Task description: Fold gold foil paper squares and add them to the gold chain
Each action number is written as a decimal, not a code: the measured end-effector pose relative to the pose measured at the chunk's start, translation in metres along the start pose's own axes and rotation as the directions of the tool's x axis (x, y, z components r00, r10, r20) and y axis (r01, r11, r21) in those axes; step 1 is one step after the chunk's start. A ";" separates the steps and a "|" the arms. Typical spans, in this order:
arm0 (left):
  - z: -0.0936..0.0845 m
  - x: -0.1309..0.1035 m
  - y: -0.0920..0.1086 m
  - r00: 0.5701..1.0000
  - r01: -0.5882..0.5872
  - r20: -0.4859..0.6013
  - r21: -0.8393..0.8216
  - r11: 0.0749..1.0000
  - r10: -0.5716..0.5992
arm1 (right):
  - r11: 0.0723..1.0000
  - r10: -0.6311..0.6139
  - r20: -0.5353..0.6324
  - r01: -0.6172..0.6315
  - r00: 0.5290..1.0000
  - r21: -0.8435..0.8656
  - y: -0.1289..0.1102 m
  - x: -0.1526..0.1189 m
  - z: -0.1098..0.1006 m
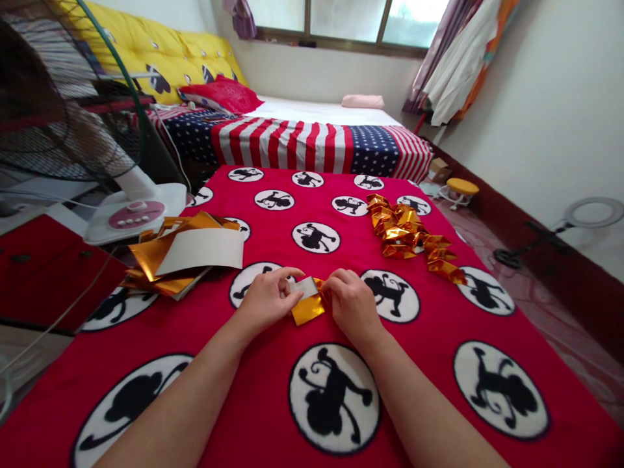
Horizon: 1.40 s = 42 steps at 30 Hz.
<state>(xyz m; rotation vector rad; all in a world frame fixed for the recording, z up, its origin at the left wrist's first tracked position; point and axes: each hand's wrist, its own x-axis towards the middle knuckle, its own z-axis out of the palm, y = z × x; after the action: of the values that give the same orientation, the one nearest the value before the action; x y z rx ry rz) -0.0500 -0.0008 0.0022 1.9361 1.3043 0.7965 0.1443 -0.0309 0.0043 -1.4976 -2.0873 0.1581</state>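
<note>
Between my hands is a partly folded sheet of gold foil paper (309, 311), its pale backing showing along the top. My left hand (270, 296) pinches the left side of the paper between thumb and fingers. At the right end, the fingers of my right hand (351, 303) are closed on a gold corner. Over to the left lies a loose stack of gold foil sheets (146, 260), with one sheet white side up (202, 252) on top. Several folded gold paper pieces (400, 224) lie in a heap on the right. All rest on a red cloth (263, 403) with monkey prints.
A fan (131, 208) stands close by on the left, beside a red cabinet (43, 260). Beyond the cloth is a bed (292, 143) with a flag-pattern cover. On the right floor are a yellow stool (462, 187) and a ring-light stand (509, 257).
</note>
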 end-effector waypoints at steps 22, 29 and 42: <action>-0.009 -0.002 -0.004 0.903 -0.429 0.057 0.112 0.896 0.425 | 0.994 -0.067 0.009 0.066 0.998 0.084 0.010 -0.003 -0.001; -0.014 -0.006 0.002 0.889 -0.424 0.226 0.081 0.902 0.398 | 0.997 0.044 -0.004 -0.044 0.999 0.066 -0.001 -0.008 -0.002; -0.011 -0.008 0.002 0.904 -0.404 0.184 0.066 0.913 0.386 | 0.981 0.175 0.023 -0.176 0.984 0.080 -0.004 -0.014 0.002</action>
<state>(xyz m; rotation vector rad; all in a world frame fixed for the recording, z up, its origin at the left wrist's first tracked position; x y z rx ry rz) -0.0597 -0.0067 0.0091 2.3379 0.8753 0.7473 0.1435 -0.0447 -0.0013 -1.6340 -1.9354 0.3194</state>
